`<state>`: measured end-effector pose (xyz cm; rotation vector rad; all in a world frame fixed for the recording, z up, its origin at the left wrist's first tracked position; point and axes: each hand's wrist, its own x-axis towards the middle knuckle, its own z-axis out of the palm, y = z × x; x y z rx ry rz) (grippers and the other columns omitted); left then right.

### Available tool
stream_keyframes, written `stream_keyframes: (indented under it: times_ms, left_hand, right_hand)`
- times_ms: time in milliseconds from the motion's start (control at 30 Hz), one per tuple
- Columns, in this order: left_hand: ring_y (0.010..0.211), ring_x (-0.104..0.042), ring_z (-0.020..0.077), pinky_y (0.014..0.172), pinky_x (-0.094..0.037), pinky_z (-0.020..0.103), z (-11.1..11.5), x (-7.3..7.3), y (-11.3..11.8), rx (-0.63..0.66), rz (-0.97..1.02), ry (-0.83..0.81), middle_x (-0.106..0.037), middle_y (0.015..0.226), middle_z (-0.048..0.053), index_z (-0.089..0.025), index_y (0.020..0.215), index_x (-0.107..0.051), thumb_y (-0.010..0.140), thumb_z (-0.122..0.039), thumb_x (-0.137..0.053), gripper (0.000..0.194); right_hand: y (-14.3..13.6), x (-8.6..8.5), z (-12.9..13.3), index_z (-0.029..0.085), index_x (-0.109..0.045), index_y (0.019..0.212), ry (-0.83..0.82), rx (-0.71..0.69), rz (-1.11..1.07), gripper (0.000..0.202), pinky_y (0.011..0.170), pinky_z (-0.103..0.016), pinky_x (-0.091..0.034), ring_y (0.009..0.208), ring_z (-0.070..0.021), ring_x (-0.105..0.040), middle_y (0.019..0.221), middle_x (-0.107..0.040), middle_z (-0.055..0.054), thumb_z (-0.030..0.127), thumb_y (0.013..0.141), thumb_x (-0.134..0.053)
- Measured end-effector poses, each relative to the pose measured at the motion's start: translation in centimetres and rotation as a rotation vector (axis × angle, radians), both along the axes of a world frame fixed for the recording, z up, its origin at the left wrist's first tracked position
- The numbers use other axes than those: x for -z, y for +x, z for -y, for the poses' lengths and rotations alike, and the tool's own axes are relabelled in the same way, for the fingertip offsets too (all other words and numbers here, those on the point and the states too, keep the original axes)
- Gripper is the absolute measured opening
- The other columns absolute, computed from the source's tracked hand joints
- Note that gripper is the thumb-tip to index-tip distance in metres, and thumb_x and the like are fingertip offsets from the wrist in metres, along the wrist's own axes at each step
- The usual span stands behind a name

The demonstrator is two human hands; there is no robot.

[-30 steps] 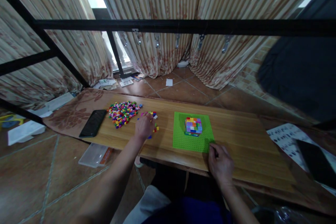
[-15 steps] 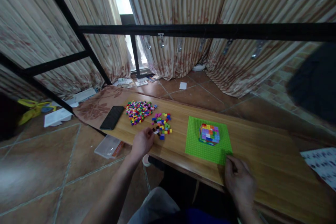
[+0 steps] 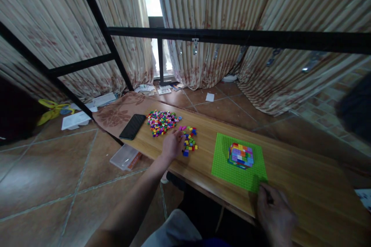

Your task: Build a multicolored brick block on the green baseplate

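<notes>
My left hand [image 3: 173,143] is over the near-left side of a small loose group of toy building bricks [image 3: 191,141]. Its fingertips are pressed together among them, and whatever is between them is too small to make out. My right hand [image 3: 275,210] rests on the near right corner of a green studded baseplate [image 3: 223,170], fingers curled; anything inside them is hidden. On the baseplate stands a low, multicoloured block built of bricks [image 3: 241,155]. Behind my left hand lies a larger heap of mixed small bricks [image 3: 162,122].
A black phone [image 3: 132,126] lies left of the heap on the wooden tabletop [image 3: 313,177]. Below the table's left edge, a clear plastic box [image 3: 125,157] sits on the tiled floor. A black metal rail [image 3: 232,35] crosses in front of striped curtains [image 3: 208,4].
My left hand has moved away from me, to the far side of the small brick group's left edge. My right hand stays at the baseplate corner. The whole view has shifted slightly.
</notes>
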<state>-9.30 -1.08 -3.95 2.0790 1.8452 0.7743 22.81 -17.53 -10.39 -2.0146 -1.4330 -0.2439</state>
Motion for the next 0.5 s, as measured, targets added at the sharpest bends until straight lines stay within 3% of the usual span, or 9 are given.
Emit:
stream_keyframes:
  times_ms: [133, 267, 500]
  left_hand:
    - [0.1, -0.059, 0.0226, 0.09, -0.045, 0.033, -2.3, -0.3, 2.7, 0.051, -0.159, 0.012, -0.063, 0.1, 0.009, -0.018, 0.101, -0.065, 0.084, -0.037, -0.057, 0.026]
    - [0.104, -0.057, 0.0268, 0.093, -0.042, 0.037, -3.8, 0.1, 5.2, 0.062, -0.307, -0.038, -0.064, 0.102, 0.014, -0.013, 0.101, -0.063, 0.083, -0.035, -0.057, 0.029]
    - [0.103, -0.059, 0.0263, 0.092, -0.042, 0.037, -4.2, -0.8, 5.6, 0.075, -0.279, -0.042, -0.066, 0.102, 0.015, -0.014, 0.098, -0.063, 0.084, -0.021, -0.051, 0.02]
  right_hand:
    - [0.0, 0.1, 0.0, 0.016, -0.069, 0.092, 0.01, 0.005, -0.001, 0.036, 0.062, -0.031, -0.044, 0.07, -0.0211, -0.06, 0.085, -0.067, -0.01, 0.041, 0.087, -0.044]
    - [-0.3, 0.0, -0.1, 0.016, -0.069, 0.093, -0.018, 0.005, -0.032, 0.038, 0.065, -0.031, -0.045, 0.073, -0.0211, -0.061, 0.088, -0.067, -0.01, 0.043, 0.089, -0.043]
    - [-0.6, -0.1, -0.3, 0.016, -0.068, 0.094, 0.01, -0.018, -0.104, 0.039, 0.071, -0.033, -0.047, 0.077, -0.0212, -0.06, 0.09, -0.067, -0.01, 0.044, 0.091, -0.041]
